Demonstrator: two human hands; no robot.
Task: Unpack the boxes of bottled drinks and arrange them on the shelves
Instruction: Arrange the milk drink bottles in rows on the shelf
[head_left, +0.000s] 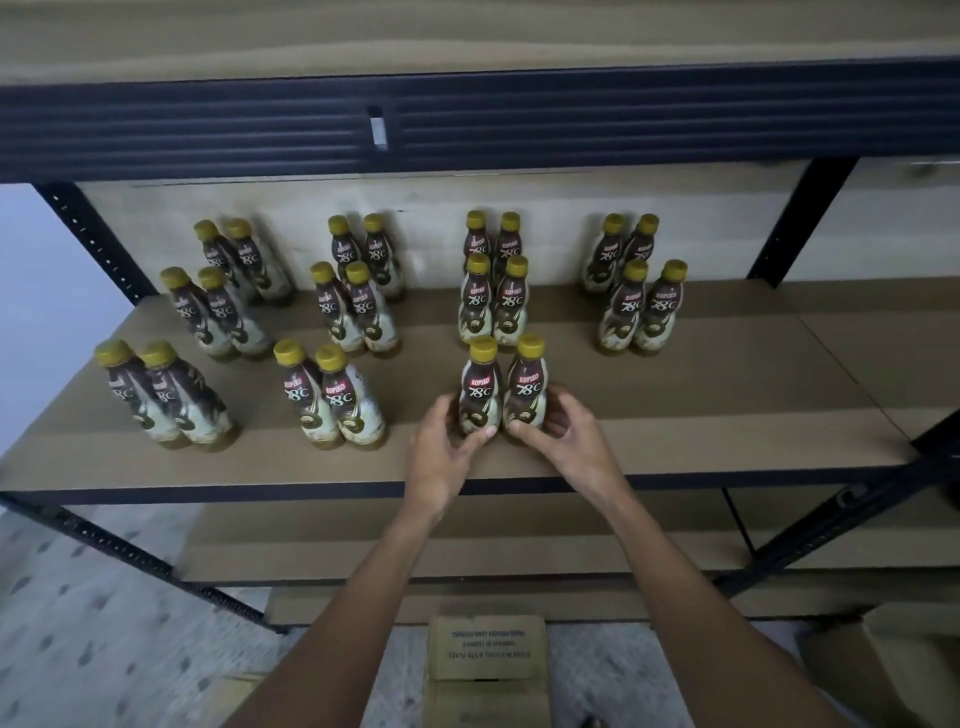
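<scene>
At the front edge of a brown board shelf (727, 395), the left hand (444, 457) is curling its fingers and thumb round a brown-and-cream plastic coffee bottle with a yellow cap (479, 392), while the right hand (561, 436) is gripping a matching second bottle (525, 389) just beside it. Both are standing upright on the board. Behind and to either side, other yellow-capped bottles (332, 306) are standing in pairs, lining up in four columns across the shelf. A dark ribbed metal beam (623, 124) is running across above them. Below, a tan cardboard box (488, 670) is sitting on the speckled floor (104, 623) between the forearms.
</scene>
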